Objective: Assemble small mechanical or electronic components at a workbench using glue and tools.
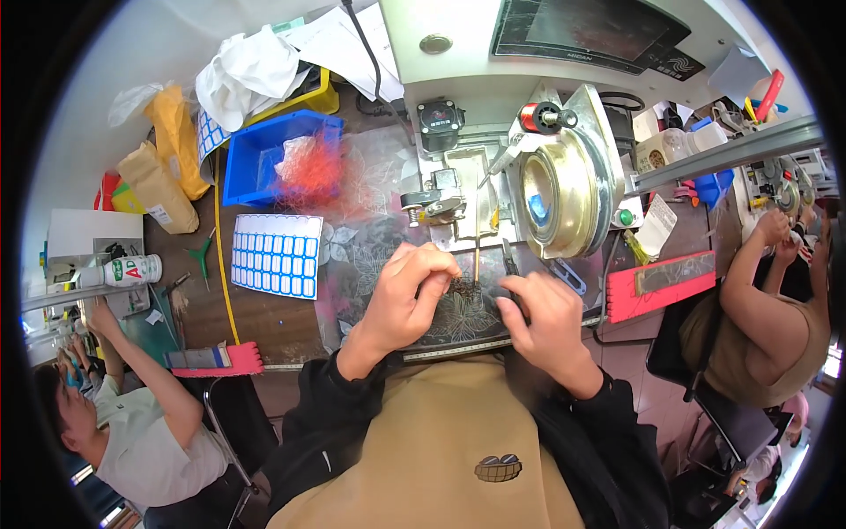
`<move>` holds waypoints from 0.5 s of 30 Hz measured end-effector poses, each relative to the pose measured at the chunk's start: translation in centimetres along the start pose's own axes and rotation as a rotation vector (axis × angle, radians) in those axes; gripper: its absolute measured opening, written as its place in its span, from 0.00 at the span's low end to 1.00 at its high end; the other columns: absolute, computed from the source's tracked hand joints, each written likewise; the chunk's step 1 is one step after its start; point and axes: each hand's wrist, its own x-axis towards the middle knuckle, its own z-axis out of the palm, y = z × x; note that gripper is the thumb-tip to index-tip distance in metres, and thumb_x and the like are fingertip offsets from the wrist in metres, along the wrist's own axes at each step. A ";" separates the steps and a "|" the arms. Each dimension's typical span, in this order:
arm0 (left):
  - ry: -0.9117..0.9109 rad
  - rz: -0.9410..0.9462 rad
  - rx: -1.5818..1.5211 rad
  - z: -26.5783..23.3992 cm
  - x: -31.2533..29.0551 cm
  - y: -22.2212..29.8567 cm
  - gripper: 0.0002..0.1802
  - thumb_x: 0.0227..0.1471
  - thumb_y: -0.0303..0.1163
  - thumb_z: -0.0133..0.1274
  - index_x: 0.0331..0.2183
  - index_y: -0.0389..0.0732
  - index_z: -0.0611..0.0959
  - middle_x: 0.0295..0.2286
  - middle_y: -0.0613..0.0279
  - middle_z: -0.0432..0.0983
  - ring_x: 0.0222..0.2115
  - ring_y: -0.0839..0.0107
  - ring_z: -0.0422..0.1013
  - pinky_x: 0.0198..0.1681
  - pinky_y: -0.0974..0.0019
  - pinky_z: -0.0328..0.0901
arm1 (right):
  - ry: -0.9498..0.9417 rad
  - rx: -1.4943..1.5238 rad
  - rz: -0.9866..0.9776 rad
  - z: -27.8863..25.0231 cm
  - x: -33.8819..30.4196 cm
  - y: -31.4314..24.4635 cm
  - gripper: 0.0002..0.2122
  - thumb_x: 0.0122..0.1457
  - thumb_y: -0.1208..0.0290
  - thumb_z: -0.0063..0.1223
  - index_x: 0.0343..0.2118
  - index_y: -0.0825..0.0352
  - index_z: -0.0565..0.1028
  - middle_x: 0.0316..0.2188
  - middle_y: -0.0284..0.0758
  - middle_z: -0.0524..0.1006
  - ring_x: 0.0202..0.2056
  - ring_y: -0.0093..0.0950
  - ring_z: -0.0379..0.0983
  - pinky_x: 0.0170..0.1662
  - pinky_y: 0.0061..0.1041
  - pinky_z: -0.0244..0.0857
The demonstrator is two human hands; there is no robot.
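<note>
Handwork at a bench (275, 328), likely a fine fingertip step.
Right hand (548, 322) curls by a dark tool (509, 258); left hand (407, 295) holds its fingertips narrow beside a wiry, tangled-looking clump (461, 286) between them. Whether either grips anything, I cannot tell; the next move likely needs a light pinch. Beyond stands a brass-coloured wheel (548, 194).

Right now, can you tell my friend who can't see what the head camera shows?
A person's left hand and right hand are over a cluttered workbench, a dark tool by the right one. Beyond is a machine with a gold-coloured wheel; to the left, a blue bin with a red tangle.
</note>
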 end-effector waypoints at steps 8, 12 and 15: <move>-0.001 -0.013 -0.009 0.0 0.1 0.2 0.06 0.58 0.18 0.46 0.35 0.39 0.75 0.22 0.64 0.71 0.22 0.74 0.64 0.30 0.70 0.59 | 0.186 -0.032 0.196 -0.7 -3.8 3.6 0.03 0.55 0.74 0.57 0.26 0.64 0.76 0.17 0.31 0.72 0.16 0.31 0.65 0.25 0.31 0.56; 0.014 -0.039 -0.029 0.3 -0.1 0.2 0.06 0.58 0.18 0.46 0.35 0.39 0.75 0.22 0.64 0.71 0.22 0.75 0.64 0.30 0.70 0.59 | 0.205 -0.060 0.269 -0.8 -4.8 5.0 0.05 0.57 0.74 0.57 0.25 0.64 0.76 0.16 0.31 0.72 0.16 0.31 0.65 0.25 0.31 0.54; 0.000 -0.015 0.032 -0.1 0.1 0.7 0.06 0.57 0.18 0.47 0.35 0.40 0.76 0.23 0.64 0.71 0.24 0.72 0.65 0.31 0.68 0.59 | 0.228 -0.085 0.277 -0.7 -4.9 5.5 0.05 0.57 0.74 0.56 0.25 0.64 0.76 0.15 0.32 0.72 0.16 0.32 0.65 0.25 0.32 0.54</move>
